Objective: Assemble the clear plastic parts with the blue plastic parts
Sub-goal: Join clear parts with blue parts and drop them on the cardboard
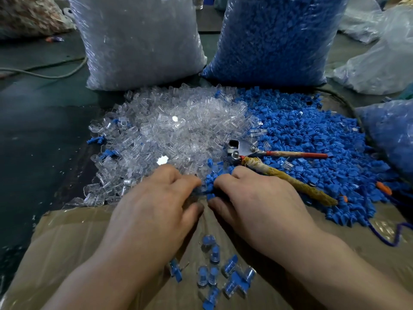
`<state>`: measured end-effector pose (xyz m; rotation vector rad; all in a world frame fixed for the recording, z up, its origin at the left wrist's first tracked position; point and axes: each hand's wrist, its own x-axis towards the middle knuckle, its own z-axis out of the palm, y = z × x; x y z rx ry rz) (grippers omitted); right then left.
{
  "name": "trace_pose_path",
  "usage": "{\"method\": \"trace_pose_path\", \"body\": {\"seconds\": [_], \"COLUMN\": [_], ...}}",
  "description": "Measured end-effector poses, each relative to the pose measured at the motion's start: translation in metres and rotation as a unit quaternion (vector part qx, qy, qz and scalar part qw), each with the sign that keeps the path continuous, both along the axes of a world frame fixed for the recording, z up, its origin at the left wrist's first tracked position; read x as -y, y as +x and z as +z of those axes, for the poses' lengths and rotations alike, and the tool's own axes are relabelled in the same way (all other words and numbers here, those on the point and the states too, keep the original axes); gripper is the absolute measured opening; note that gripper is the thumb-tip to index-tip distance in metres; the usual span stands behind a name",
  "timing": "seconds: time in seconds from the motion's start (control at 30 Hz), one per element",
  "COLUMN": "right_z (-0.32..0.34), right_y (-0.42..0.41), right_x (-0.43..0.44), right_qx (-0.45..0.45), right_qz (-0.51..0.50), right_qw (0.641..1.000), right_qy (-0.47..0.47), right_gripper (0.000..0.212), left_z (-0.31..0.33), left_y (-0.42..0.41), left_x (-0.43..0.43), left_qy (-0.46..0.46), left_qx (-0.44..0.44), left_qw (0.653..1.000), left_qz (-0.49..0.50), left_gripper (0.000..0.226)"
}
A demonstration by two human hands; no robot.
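Two heaps meet in the middle of the frame, and both hands work right at that seam. At upper left a sack of clear pieces (138, 41) stands behind the loose clear plastic parts (169, 128), which spread across the left centre. Just below them the left hand (156, 204) lies knuckles up, its fingers (190, 182) curled down into the edge of the heap. Whether they hold a clear part I cannot tell, as the hand covers it.

On the cardboard sheet (67, 242) at lower centre, between the wrists, lie a dozen or so joined pieces (214, 271), blue inside clear, so the job looks well begun (with a great deal left). The right hand (259, 202) mirrors the left, fingers (223, 182) bent over a few blue bits at the seam; its grip is hidden too. Just beyond it lies a cutter (243, 153) with one red and one rag-wrapped handle. The blue plastic parts (312, 142) fill the right side, with a sack of blue pieces (274, 36) behind.

To do this step well, I judge each hand should take a single piece, line the blue plug up squarely with the clear mouth, and press it fully home before dropping it onto the cardboard.
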<state>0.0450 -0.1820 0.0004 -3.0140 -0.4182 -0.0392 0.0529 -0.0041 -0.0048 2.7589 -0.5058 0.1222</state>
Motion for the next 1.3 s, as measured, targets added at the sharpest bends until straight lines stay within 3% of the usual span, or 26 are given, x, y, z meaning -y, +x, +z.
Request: {"method": "trace_pose_path", "body": {"seconds": [0.13, 0.27, 0.5, 0.6, 0.7, 0.8, 0.9, 1.0, 1.1, 1.2, 1.3], "right_z": [-0.001, 0.0, 0.006, 0.004, 0.0, -0.003, -0.003, -0.002, 0.004, 0.004, 0.005], "right_y": [0.002, 0.0, -0.004, -0.003, -0.001, 0.0, 0.0, -0.002, -0.003, -0.004, -0.006], "right_x": [0.001, 0.005, 0.005, 0.006, 0.007, 0.01, 0.014, 0.017, 0.017, 0.018, 0.019], "right_qx": [-0.013, -0.027, -0.037, -0.028, -0.005, 0.03, 0.031, -0.031, -0.112, -0.096, -0.072], "right_qz": [-0.008, -0.006, 0.004, 0.0, -0.005, -0.013, -0.054, -0.093, -0.102, -0.089, -0.072], "right_qw": [1.0, 0.999, 0.998, 0.999, 0.998, 0.992, 0.964, 0.903, 0.825, 0.843, 0.861], "right_qy": [0.024, 0.024, 0.044, 0.043, 0.058, 0.12, 0.259, 0.419, 0.544, 0.521, 0.498], "right_gripper": [0.008, 0.014, 0.013, 0.008, 0.009, 0.007, 0.006, 0.008, 0.015, 0.008, 0.006], "left_z": [0.0, 0.0, 0.0, -0.001, -0.001, -0.004, -0.002, 0.002, 0.007, 0.009, 0.008], "left_y": [0.0, 0.0, 0.001, 0.002, 0.003, 0.003, 0.0, -0.004, -0.006, -0.006, -0.007], "left_x": [0.002, 0.001, 0.002, 0.001, 0.0, 0.001, 0.0, 0.002, 0.004, 0.004, 0.005], "left_qy": [0.003, -0.006, -0.021, -0.022, -0.038, -0.059, -0.168, -0.319, -0.372, -0.363, -0.382], "left_qx": [-0.013, -0.01, -0.006, -0.009, -0.012, -0.002, 0.02, -0.017, -0.036, -0.006, -0.029], "left_qw": [1.0, 1.0, 1.0, 1.0, 0.999, 0.998, 0.985, 0.942, 0.92, 0.923, 0.916], "left_qz": [0.0, 0.014, -0.002, -0.018, -0.016, -0.005, 0.038, 0.099, 0.121, 0.131, 0.12], "left_gripper": [0.03, 0.012, 0.011, 0.03, 0.023, 0.015, 0.006, 0.011, 0.014, 0.013, 0.012]}}
